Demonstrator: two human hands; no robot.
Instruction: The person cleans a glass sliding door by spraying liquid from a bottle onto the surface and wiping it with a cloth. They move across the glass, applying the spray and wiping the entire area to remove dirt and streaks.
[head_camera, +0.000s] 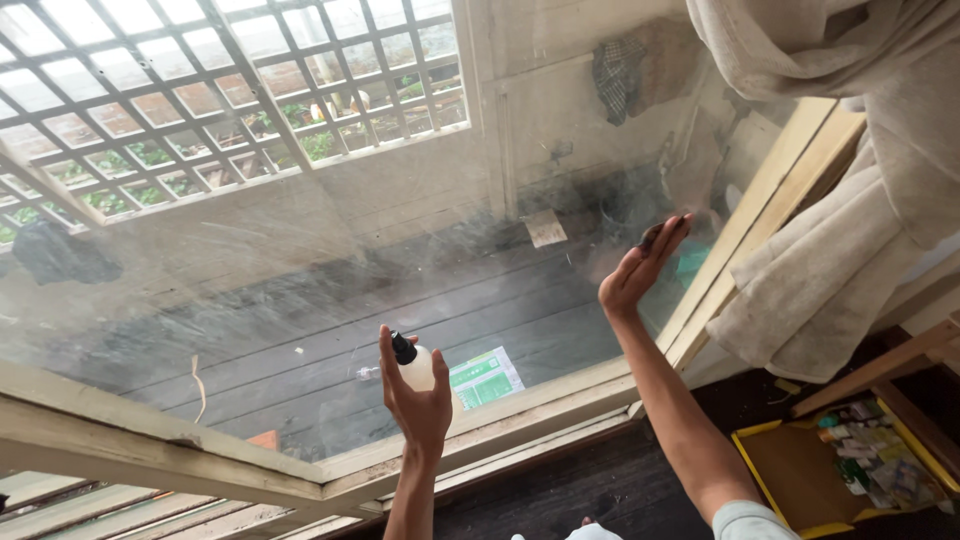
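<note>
Head view shows the left hand (418, 395) raised upright, its grip wrapped round a small white spray bottle (416, 366) whose black nozzle pokes above the fingers, close to the smeared window pane (300, 270). Right hand (640, 268) is lifted higher, forearm angled up, palm flat and fingers stretched against the glass, something dark at the fingertips, indistinct. Beige curtain (850, 200) hangs right.

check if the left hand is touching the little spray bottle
Touching. The head view shows the left hand wrapped around the white spray bottle, fingers behind it and the black nozzle poking out above, pointed at the window glass.
</note>
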